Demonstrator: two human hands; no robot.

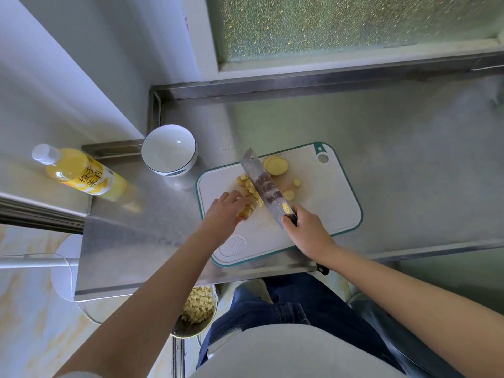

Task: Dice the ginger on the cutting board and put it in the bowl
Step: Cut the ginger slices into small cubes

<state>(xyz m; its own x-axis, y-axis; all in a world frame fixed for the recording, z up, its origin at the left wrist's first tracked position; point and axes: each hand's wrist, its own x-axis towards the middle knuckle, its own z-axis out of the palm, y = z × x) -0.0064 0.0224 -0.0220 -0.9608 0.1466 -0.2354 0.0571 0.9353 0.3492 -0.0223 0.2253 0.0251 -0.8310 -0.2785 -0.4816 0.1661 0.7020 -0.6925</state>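
Head view: white cutting board (321, 203) with green rim sits on the steel counter (381, 132), near the front edge, its near corner just over the lip; my right hand (308, 230) is wrapped tight round the cleaver (261, 181) handle, index finger up by the heel of the blade; the blade runs diagonally away from me toward the far left, flat side facing up at the camera, edge against the right flank of the diced ginger (249, 192); my left hand (222, 214) is on the near-left end of that pile, fingers curled down over a few cubes, holding them; whether the thumb is under any, can't tell.

Ginger status: the cubes are all on the board, in a strip between my left hand and the blade; uncut ginger slices (276, 165), two large rounds overlapping, lie right of the blade tip at the far side of the board; two small rounds (289, 195) sit right of the blade mid-board.

White bowl (163, 151) with a blue rim line is on the counter, left of and beyond the board, apart from it; no ginger inside.

Orange drink bottle (81, 173) is on a lower ledge, further left; a metal bowl (188, 330) of pale cubes sits below the counter edge by my jeans (286, 304); frosted window (341, 25) behind the counter.
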